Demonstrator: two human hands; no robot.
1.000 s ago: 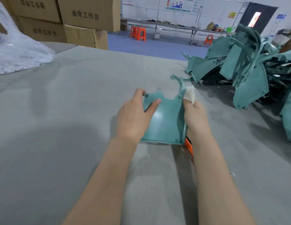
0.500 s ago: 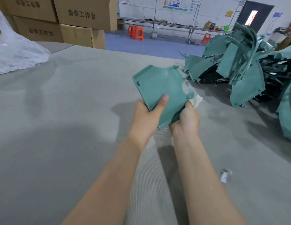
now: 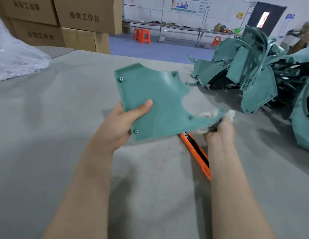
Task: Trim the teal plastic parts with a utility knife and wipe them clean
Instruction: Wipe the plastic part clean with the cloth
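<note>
My left hand [image 3: 119, 126] grips a flat teal plastic part [image 3: 155, 102] by its near left edge, thumb on top, holding it lifted above the grey table with its inner side and screw bosses facing me. My right hand [image 3: 219, 131] pinches a white cloth [image 3: 230, 114] against the part's right tip; the hand is motion-blurred. An orange utility knife [image 3: 196, 152] lies on the table beneath, between my forearms.
A heap of teal plastic parts [image 3: 253, 71] fills the table's right side. Clear plastic wrap [image 3: 14, 61] sits at the far left, with cardboard boxes [image 3: 81, 18] behind. The grey felt table [image 3: 46, 135] spreads around my arms.
The part was lifted off the table and turned over, now lying flatter with its inner side up. My right hand with the cloth slid to its right tip. The knife shows again.
</note>
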